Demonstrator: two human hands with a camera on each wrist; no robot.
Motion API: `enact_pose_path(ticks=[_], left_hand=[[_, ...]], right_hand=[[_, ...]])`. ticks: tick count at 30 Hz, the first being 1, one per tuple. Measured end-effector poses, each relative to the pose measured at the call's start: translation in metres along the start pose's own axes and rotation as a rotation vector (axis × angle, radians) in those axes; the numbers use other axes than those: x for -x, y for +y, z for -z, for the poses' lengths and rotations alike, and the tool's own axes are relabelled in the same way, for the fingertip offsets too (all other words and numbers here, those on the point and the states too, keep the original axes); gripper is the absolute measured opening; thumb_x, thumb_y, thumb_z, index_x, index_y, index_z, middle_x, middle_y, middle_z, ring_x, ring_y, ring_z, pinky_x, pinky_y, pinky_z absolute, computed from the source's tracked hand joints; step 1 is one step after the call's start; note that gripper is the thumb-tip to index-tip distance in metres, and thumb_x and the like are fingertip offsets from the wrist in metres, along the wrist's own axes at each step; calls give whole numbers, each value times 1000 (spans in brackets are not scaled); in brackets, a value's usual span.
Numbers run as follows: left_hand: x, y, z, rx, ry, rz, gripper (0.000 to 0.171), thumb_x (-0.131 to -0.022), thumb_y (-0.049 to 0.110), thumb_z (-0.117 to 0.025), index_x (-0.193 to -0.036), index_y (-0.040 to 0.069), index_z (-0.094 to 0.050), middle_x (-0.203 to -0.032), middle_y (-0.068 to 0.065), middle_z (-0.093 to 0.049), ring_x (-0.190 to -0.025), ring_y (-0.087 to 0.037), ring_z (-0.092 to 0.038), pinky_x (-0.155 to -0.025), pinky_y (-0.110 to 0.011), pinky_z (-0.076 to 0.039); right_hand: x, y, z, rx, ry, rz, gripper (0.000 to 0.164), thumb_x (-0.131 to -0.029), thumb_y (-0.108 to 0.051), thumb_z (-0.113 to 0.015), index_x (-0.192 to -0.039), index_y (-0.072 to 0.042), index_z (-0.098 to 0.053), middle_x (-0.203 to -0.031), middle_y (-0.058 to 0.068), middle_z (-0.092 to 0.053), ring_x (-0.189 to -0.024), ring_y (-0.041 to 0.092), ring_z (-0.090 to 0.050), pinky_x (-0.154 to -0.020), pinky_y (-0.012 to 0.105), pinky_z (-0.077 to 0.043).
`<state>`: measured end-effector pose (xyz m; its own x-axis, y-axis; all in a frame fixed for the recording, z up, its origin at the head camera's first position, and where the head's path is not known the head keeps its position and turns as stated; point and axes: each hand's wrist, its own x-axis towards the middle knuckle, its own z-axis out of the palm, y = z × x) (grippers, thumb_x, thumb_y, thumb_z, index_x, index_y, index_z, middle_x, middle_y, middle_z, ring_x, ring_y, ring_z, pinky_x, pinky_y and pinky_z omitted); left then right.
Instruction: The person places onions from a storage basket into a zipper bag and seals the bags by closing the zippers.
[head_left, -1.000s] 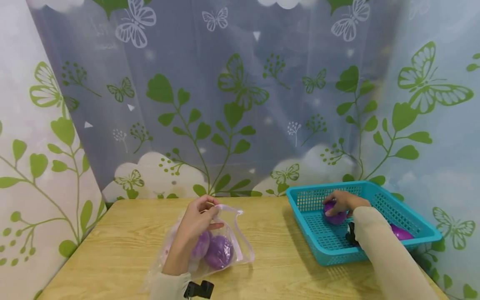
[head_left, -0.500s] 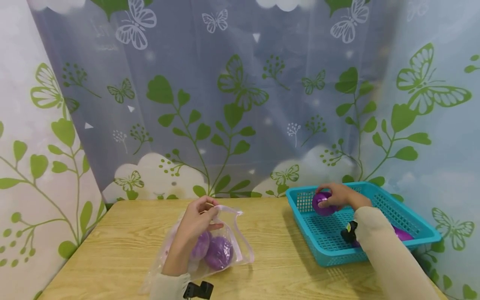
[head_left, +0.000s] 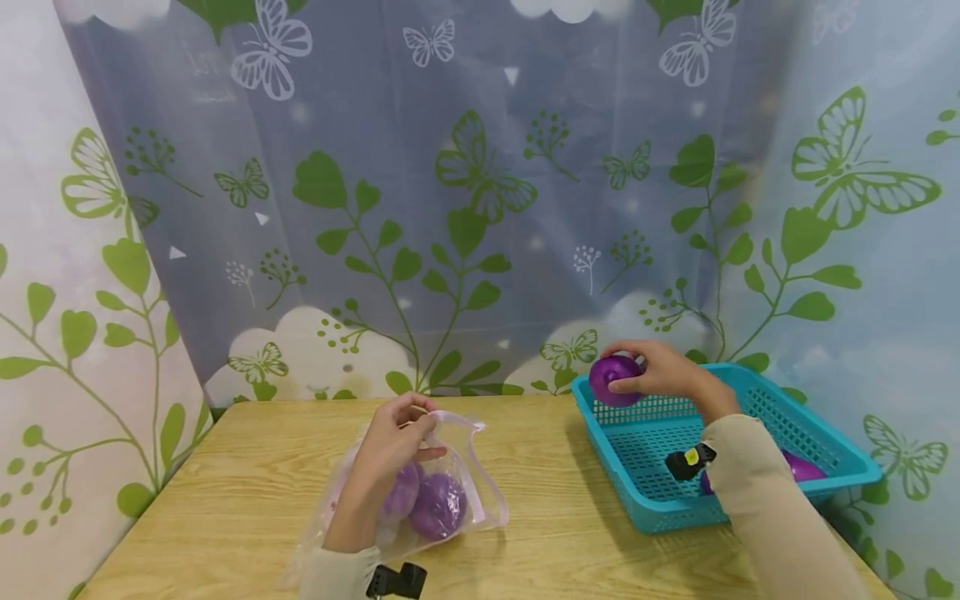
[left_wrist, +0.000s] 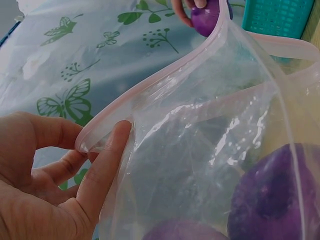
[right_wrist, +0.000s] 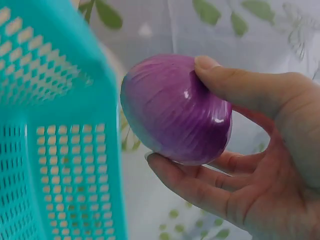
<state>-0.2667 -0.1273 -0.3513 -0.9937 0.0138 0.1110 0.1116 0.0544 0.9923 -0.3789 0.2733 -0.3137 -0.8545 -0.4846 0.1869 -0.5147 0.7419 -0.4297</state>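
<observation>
My right hand (head_left: pixel 663 371) grips a red onion (head_left: pixel 611 382) over the back left rim of the teal basket (head_left: pixel 637 510). In the right wrist view the thumb lies on one side of the purple onion (right_wrist: pixel 170 107) and the fingers curl round the other. My left hand (head_left: pixel 390 442) pinches the pink-edged mouth of a clear zip bag (head_left: pixel 486 479) and keeps it spread toward the right. Inside the bag lie red onions (head_left: pixel 438 506), seen through the plastic. More purple onions (head_left: pixel 805 467) sit in the basket, partly behind my right sleeve.
The wooden table (head_left: pixel 536 467) runs between bag and basket. Behind it hangs a curtain (head_left: pixel 480 275) printed with butterflies and leaves, with side panels at left and right. The basket stands at the table's right side. Small black cameras (head_left: pixel 397 581) are strapped to both wrists.
My right hand has raised the onion from inside the basket up and left to its back left rim. The left hand and bag have stayed in place.
</observation>
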Motion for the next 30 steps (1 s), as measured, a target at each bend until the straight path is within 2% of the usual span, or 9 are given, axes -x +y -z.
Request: enact_pose_path(ticks=[4,10,14,22,30], left_hand=[[0,0,0,-7,1,-2,9,-101,1,-58,-108,-2,-62,-91,-4,-52,-75,-16,-56,-74,-35,-70],[1,0,1,-6,-4,-6,9,-101,1,-58,-108,-2,-61,-92,-5,-52,-74,-15,-54,-74,-35,-70],[1,0,1,-5,-12,-8,9,-101,2,-57,-109,-2,-61,-93,-5,-53,-74,-14,-52,-76,-35,-70],[0,1,1,-6,-2,-12,8,-100,1,-58,-107,-2,-61,-93,-6,-54,-71,-15,-55,-74,-35,-70],[-1,-1,-1,-9,-8,-16,8,-99,0,-58,-106,-2,-61,-91,-6,-54,-75,-17,-59,-73,-34,-70]], right_hand=[[-3,-21,-8,23,23,92,49,-90,-28,-81,-132,-10,-64,-119,19,-69,-93,27,-69,-75,40,-65],[-7,-60,-30,25,20,220,46,-90,-26,-81,-131,-12,-66,-126,17,-68,-107,36,-66,-82,46,-66],[-6,-84,-45,1,-3,244,47,-90,-29,-80,-133,-17,-65,-128,14,-65,-114,34,-62,-85,46,-65],[-6,-125,-63,-121,-67,313,49,-91,-26,-80,-136,-16,-63,-129,14,-59,-113,29,-62,-78,25,-65],[-3,-139,-88,-189,-65,291,51,-91,-27,-81,-138,-22,-63,-124,11,-58,-111,25,-61,-77,23,-65]])
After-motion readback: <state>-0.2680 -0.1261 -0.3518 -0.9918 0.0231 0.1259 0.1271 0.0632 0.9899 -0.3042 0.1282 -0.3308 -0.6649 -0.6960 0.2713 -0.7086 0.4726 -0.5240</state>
